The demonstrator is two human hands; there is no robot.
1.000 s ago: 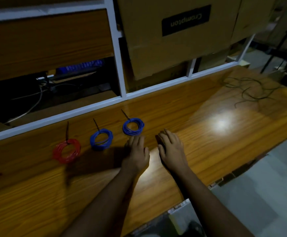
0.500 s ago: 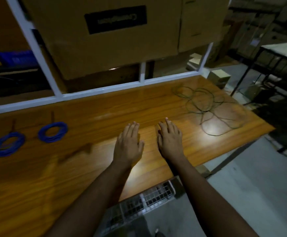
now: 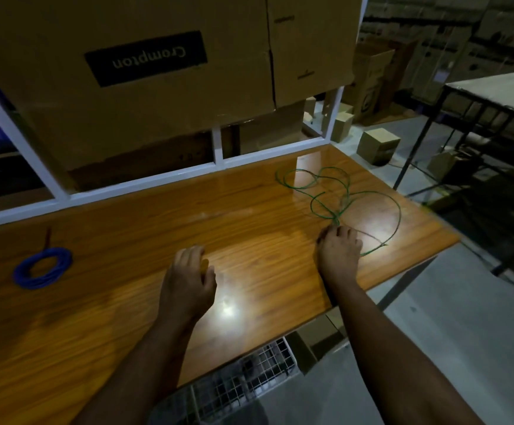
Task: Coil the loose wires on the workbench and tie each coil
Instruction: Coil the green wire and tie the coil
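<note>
Green wire (image 3: pixel 341 194) lies in loose loops at the table's (image 3: pixel 249 240) far right end. The right hand (image 3: pixel 340 250) sits at the tangle's near edge, fingers curled down onto a strand; whether they actually pinch it I cannot tell. The left hand (image 3: pixel 189 280) hovers mid-table, fingers relaxed, holding nothing. A tied blue coil (image 3: pixel 41 267) rests well to the left.

**Dim scene, glare on the wood**

We see a dark, underexposed room. Two bright glare patches sit on the glossy workbench (image 3: pixel 249 210): one just beside the left hand (image 3: pixel 188 282), one past the right hand's (image 3: pixel 340 251) fingers. Edges bend and blur; the background is murky.
</note>
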